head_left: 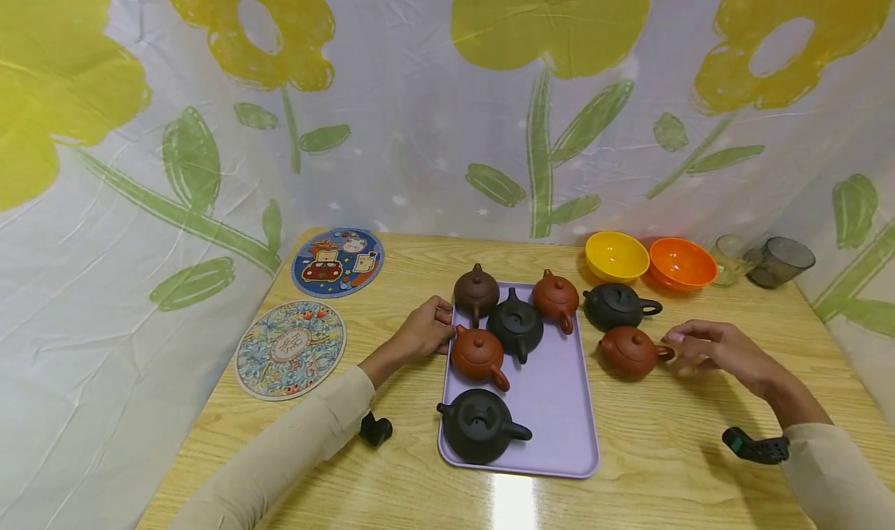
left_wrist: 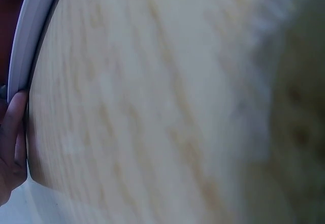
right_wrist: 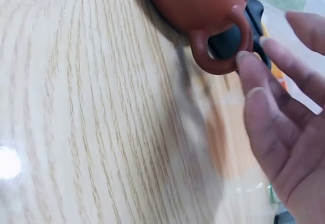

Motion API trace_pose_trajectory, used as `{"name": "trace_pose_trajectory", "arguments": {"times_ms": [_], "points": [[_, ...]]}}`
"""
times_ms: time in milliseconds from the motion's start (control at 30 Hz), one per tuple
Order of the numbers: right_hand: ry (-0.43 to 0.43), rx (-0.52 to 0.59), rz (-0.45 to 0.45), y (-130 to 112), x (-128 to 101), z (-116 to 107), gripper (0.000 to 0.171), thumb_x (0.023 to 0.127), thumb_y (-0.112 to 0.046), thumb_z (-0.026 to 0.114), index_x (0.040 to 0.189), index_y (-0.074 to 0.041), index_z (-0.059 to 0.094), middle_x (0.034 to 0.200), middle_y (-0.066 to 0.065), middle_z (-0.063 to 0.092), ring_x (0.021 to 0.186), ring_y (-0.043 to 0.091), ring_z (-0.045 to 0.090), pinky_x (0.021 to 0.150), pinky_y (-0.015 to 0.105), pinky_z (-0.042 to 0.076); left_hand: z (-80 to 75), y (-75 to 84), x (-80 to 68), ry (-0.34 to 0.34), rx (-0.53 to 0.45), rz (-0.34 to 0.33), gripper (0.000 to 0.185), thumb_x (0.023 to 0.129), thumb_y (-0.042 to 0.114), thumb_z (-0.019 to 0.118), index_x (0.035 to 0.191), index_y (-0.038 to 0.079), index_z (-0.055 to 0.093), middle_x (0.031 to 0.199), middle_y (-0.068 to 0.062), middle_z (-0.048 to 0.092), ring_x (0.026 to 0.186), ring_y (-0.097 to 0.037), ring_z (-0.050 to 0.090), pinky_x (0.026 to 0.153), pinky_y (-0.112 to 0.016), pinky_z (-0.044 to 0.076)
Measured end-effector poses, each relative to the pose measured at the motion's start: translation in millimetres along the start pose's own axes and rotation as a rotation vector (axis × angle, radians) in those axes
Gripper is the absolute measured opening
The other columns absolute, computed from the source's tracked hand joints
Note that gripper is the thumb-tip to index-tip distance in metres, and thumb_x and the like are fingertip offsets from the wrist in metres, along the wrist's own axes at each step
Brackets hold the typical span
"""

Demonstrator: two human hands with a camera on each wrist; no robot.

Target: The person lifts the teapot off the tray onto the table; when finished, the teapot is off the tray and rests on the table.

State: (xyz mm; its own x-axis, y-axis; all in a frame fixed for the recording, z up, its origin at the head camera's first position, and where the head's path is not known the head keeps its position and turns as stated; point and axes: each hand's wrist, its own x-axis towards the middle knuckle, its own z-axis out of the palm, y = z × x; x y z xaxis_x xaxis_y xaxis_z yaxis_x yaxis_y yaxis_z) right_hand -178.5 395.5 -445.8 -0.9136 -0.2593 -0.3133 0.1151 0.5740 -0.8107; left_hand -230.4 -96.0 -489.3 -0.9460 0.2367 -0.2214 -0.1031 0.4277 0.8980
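Red-brown teapot [head_left: 632,351] sits on the wooden table [head_left: 671,452], just right of the lavender tray [head_left: 559,406], and I see my right hand [head_left: 720,351] at its handle, fingers loosely extended, a fingertip touching the loop, gripping nothing. My left hand [head_left: 423,332] curls its fingers on the tray's left rim.

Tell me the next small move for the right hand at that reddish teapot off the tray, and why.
Probably curl the right hand round the handle of the reddish teapot: its fingertips sit at the loop with no grip yet, and the pot stands on the table beside the purple tray.
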Motion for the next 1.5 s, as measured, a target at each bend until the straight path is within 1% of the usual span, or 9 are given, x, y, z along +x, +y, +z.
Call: {"name": "trace_pose_trajectory", "arguments": {"times_ms": [133, 300, 433, 800, 867, 1033, 1200, 1333, 1500], "points": [[0.102, 0.009, -0.053, -4, -7, 2, 0.043, 0.105, -0.029, 0.052, 0.131, 0.004, 0.055, 0.106, -0.017, 0.067, 0.089, 0.017, 0.067, 0.072, 0.034, 0.062, 0.2, -0.8, 0.6, -0.003, 0.003, -0.002, 0.035, 0.092, 0.0, 0.062, 0.126, -0.001, 0.051, 0.111, -0.017, 0.057, 0.083, -0.018, 0.063, 0.059, -0.031, 0.063], [0.165, 0.027, -0.111, -18, -15, 11, 0.033, 0.105, -0.025, 0.054, 0.127, -0.002, 0.06, 0.102, -0.018, 0.068, 0.085, 0.016, 0.066, 0.068, 0.029, 0.061, 0.2, -1.2, 0.8, -0.003, 0.006, -0.005, 0.035, 0.093, 0.0, 0.062, 0.126, 0.0, 0.051, 0.112, -0.017, 0.057, 0.082, -0.018, 0.062, 0.059, -0.031, 0.063], [0.177, 0.034, -0.161, -35, -20, 22, 0.03, 0.104, -0.022, 0.055, 0.125, -0.001, 0.062, 0.1, -0.017, 0.069, 0.081, 0.015, 0.065, 0.066, 0.028, 0.061, -0.1, -0.4, -0.1, -0.005, -0.003, 0.006, 0.037, 0.092, -0.001, 0.061, 0.127, -0.002, 0.051, 0.113, -0.02, 0.059, 0.081, -0.018, 0.063, 0.06, -0.032, 0.063], [0.109, 0.036, -0.241, -76, -25, 59, 0.024, 0.102, -0.017, 0.058, 0.118, 0.0, 0.063, 0.092, 0.005, 0.07, 0.073, 0.021, 0.065, 0.061, 0.03, 0.057, -0.3, 0.4, -1.3, -0.006, -0.024, 0.021, 0.038, 0.09, -0.002, 0.061, 0.126, -0.004, 0.05, 0.114, -0.022, 0.06, 0.087, -0.02, 0.065, 0.063, -0.034, 0.064], [0.083, 0.048, -0.257, -82, -24, 67, 0.024, 0.102, -0.016, 0.058, 0.118, 0.001, 0.063, 0.091, 0.004, 0.07, 0.072, 0.024, 0.065, 0.06, 0.031, 0.057, -0.4, 0.6, -1.6, -0.003, -0.02, 0.02, 0.037, 0.09, -0.002, 0.061, 0.126, -0.004, 0.05, 0.114, -0.021, 0.059, 0.086, -0.02, 0.064, 0.062, -0.034, 0.064], [-0.002, 0.078, -0.281, -96, -21, 90, 0.025, 0.101, -0.015, 0.061, 0.118, 0.001, 0.063, 0.1, 0.003, 0.068, 0.074, 0.026, 0.063, 0.057, 0.03, 0.055, -0.4, 0.9, -1.4, -0.003, -0.013, 0.017, 0.037, 0.09, -0.001, 0.061, 0.126, -0.003, 0.051, 0.113, -0.02, 0.059, 0.083, -0.019, 0.063, 0.062, -0.033, 0.064], [-0.039, 0.06, -0.296, -105, -17, 109, 0.022, 0.098, -0.017, 0.063, 0.115, -0.002, 0.066, 0.098, 0.018, 0.064, 0.072, 0.028, 0.062, 0.055, 0.031, 0.054, -1.2, 2.0, -2.3, 0.001, 0.003, 0.021, 0.039, 0.09, 0.0, 0.062, 0.127, -0.002, 0.051, 0.112, -0.019, 0.06, 0.081, -0.019, 0.063, 0.061, -0.032, 0.063], [-0.04, 0.03, -0.298, -109, -13, 121, 0.02, 0.097, -0.02, 0.066, 0.111, -0.006, 0.069, 0.098, 0.015, 0.067, 0.069, 0.028, 0.063, 0.055, 0.033, 0.056, -1.4, 2.2, -2.3, -0.002, 0.008, 0.02, 0.039, 0.09, 0.0, 0.062, 0.127, -0.002, 0.051, 0.112, -0.019, 0.06, 0.08, -0.018, 0.062, 0.06, -0.031, 0.063], [-0.083, 0.046, -0.269, -113, -9, 135, 0.024, 0.096, -0.022, 0.068, 0.111, -0.004, 0.069, 0.109, 0.014, 0.065, 0.074, 0.027, 0.068, 0.059, 0.033, 0.058, -1.5, 2.2, -2.1, -0.003, 0.021, 0.023, 0.038, 0.091, 0.0, 0.061, 0.127, -0.002, 0.051, 0.112, -0.018, 0.059, 0.081, -0.018, 0.062, 0.06, -0.031, 0.063]]}}
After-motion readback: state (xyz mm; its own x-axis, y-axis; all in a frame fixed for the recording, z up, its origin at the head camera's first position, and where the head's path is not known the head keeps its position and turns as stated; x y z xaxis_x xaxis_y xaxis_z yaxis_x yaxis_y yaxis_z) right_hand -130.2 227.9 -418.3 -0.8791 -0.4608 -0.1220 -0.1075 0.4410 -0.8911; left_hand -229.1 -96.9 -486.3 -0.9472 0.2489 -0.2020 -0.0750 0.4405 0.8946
